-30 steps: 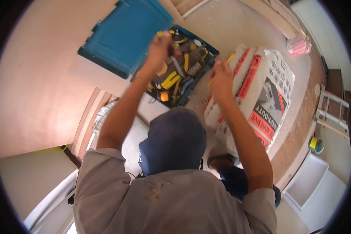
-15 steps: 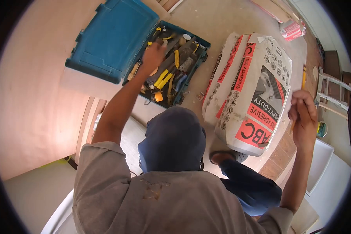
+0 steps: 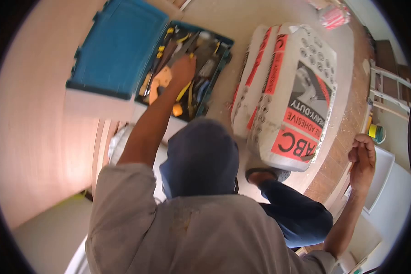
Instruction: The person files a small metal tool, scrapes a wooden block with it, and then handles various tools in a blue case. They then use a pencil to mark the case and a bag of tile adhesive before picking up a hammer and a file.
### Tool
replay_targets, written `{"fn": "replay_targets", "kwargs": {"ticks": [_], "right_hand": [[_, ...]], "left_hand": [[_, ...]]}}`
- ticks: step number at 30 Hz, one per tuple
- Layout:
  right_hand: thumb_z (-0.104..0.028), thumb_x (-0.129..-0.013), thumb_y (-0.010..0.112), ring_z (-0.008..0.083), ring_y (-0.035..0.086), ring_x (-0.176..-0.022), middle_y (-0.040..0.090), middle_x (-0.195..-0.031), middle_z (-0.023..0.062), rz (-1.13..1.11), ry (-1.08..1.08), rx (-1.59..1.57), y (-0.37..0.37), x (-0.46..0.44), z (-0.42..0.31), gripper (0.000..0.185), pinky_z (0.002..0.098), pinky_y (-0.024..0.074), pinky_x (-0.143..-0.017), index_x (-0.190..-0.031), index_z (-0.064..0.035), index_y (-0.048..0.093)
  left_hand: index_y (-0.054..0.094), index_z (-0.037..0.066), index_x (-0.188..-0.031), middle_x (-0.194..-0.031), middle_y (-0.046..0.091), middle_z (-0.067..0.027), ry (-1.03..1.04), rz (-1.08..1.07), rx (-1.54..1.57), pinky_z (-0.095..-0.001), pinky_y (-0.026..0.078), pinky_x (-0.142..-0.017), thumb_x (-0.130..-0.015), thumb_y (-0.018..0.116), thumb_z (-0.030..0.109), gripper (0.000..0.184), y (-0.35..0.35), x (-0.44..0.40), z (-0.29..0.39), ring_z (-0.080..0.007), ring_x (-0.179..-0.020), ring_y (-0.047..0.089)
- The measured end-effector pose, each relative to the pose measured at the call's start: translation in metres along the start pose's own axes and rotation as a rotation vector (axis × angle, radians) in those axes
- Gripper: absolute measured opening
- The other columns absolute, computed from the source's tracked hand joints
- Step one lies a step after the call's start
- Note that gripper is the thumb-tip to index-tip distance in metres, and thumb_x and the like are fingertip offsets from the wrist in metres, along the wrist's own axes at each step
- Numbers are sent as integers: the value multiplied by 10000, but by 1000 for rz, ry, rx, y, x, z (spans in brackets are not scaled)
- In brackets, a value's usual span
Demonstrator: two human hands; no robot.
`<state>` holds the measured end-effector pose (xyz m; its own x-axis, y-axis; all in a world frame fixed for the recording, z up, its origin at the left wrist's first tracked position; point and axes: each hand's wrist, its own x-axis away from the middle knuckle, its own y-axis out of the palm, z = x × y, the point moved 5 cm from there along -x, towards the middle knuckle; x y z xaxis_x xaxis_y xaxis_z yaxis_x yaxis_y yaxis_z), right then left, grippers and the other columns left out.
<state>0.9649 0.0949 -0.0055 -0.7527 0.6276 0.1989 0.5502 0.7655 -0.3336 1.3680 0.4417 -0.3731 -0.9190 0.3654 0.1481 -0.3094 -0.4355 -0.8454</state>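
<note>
My left hand (image 3: 183, 71) is inside the open toolbox (image 3: 201, 109), closed at what looks like the blade of a handsaw (image 3: 160, 83). The saw's orange handle shows left of the hand; my fingertips are hidden. Around it lie tools with yellow and black handles, and a small orange item (image 3: 177, 109) near the box's front edge. Out at the right, my right hand (image 3: 363, 157) is raised with fingers curled round a thin yellow pencil, blurred against the background.
Stacked bags of tile adhesive (image 3: 301, 91) lie right of the toolbox. The blue lid (image 3: 123, 50) leans open at its left. A wrapped red-and-white pack (image 3: 334, 17), a small ladder (image 3: 392, 91), a green-and-yellow roll (image 3: 376, 133) and a white tray (image 3: 381, 176) are further right.
My right hand has swung from beside the toolbox to the far right with the pencil. My left hand has gone down into the box, and the orange saw handle has come into view.
</note>
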Motion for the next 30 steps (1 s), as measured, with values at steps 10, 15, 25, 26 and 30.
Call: {"fn": "replay_targets", "kwargs": {"ticks": [10, 15, 25, 26, 30], "right_hand": [[-87, -1071, 428, 47, 368, -661, 543, -949, -4, 30, 37, -9, -46, 25, 29, 217, 207, 334, -633, -1165, -26, 614], [-72, -1072, 431, 46, 378, -655, 534, -963, 5, 16, 14, -12, -52, 20, 57, 187, 192, 350, -621, -1146, -49, 601], [-118, -1076, 449, 22, 327, -611, 599, -1020, 4, 138, -170, -9, -49, -19, 40, 355, 178, 286, -558, -1429, -83, 478], [-122, -1076, 446, 20, 322, -603, 595, -1011, 0, 126, -169, -1, -45, -24, 40, 390, 178, 278, -545, -1464, -80, 449], [-132, -1074, 466, 7, 316, -580, 590, -1003, 0, 127, -151, 17, -35, -41, 41, 488, 164, 257, -515, -1547, -86, 358]], "left_hand": [[628, -24, -1079, -963, 707, -269, 15, -86, -144, -535, 529, -832, -984, 493, 575, 621, -19, -4, 2, -438, -974, 685], [648, -12, -1023, -934, 703, -247, 24, -126, -36, -519, 512, -791, -927, 557, 628, 654, -30, 1, -19, -426, -917, 682], [654, 11, -1212, -1076, 666, -212, 14, 587, 47, -461, 491, -882, -908, 728, 354, 464, -207, 111, -60, -357, -1024, 625], [630, 11, -1249, -1135, 641, -219, 60, 733, -106, -480, 470, -920, -907, 730, 352, 493, -232, 122, -73, -382, -1090, 585], [533, 3, -1357, -1330, 495, -280, -156, 1064, -479, -538, 430, -980, -903, 686, 485, 679, -320, 135, -129, -452, -1159, 519]]}}
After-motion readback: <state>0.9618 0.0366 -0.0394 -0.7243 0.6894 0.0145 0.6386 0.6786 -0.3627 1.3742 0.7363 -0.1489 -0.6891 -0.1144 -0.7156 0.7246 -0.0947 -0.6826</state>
